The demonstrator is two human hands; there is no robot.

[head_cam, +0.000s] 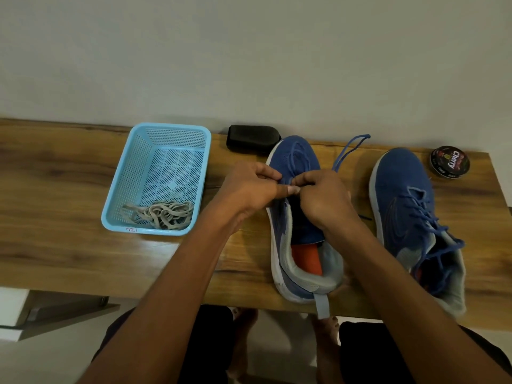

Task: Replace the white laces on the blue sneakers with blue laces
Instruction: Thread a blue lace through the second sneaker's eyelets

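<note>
Centre frame, the left hand (250,189) and right hand (322,196) meet over the near sneaker (297,217), fingers pinched shut on the blue lace (347,152), though their knuckles hide the eyelets. The white laces (163,214) lie heaped in the blue basket (130,173) at left.

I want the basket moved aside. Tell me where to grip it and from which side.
Take the blue basket by its near rim, coming from the table's front edge. The rim flares outward all round, giving a lip for the fingers, and the white laces are heaped at that end, so the weight sits close to the grip.
</note>
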